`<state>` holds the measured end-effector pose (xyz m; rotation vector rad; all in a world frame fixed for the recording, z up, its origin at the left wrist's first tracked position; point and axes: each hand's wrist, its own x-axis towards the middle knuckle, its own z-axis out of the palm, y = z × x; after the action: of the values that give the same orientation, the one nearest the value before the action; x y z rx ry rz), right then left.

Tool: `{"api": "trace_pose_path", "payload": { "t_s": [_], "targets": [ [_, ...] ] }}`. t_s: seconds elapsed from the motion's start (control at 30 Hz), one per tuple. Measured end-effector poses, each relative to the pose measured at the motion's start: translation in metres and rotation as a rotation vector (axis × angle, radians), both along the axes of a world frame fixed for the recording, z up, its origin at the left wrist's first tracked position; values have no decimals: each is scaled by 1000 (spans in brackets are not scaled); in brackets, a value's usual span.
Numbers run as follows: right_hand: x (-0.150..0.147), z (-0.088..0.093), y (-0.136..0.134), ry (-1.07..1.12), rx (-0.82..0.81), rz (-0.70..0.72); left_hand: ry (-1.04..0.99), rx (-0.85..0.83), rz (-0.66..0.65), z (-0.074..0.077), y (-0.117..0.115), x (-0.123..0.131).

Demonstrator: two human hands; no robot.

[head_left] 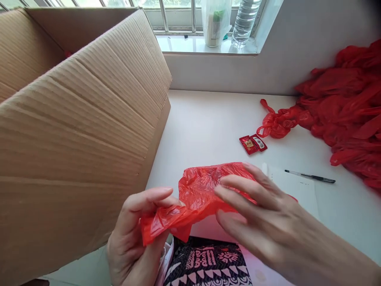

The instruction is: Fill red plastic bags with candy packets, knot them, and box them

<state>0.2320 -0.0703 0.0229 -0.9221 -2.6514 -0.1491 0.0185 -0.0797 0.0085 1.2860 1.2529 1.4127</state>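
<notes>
A crumpled red plastic bag (199,190) is held up between both hands over the near edge of the white table (208,123). My left hand (133,230) pinches the bag's lower left corner between thumb and fingers. My right hand (268,222) lies against the bag's right side, fingers stretched out and pressing on the plastic. Just beyond the bag lie two small red sachets (253,143) on the table.
A big open cardboard box (74,131) fills the left side. A heap of red plastic bags (342,107) lies at the right, a black pen (309,176) on white paper in front. A water bottle (245,20) and a bagged cup (214,22) stand on the windowsill.
</notes>
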Motion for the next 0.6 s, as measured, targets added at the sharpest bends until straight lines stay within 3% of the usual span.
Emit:
{"api": "trace_pose_path", "payload": {
  "t_s": [0.07, 0.17, 0.3, 0.37, 0.43, 0.6],
  "targets": [
    [-5, -11, 16, -96, -38, -62, -106, 36, -109, -2, 4, -4],
    [13, -23, 32, -132, -53, -199, -233, 90, -279, -1, 11, -15],
    [41, -15, 36, 55, -216, -63, -153, -34, -368, 3, 12, -28],
    [41, -8, 33, 143, -272, -9, -90, -52, -320, 2, 10, -27],
    [31, -3, 29, 220, -274, -8, 2, 20, -188, -1, 8, -22],
    [0, -7, 27, 283, -294, 21, 238, 171, 10, -8, 5, -14]
  ]
}}
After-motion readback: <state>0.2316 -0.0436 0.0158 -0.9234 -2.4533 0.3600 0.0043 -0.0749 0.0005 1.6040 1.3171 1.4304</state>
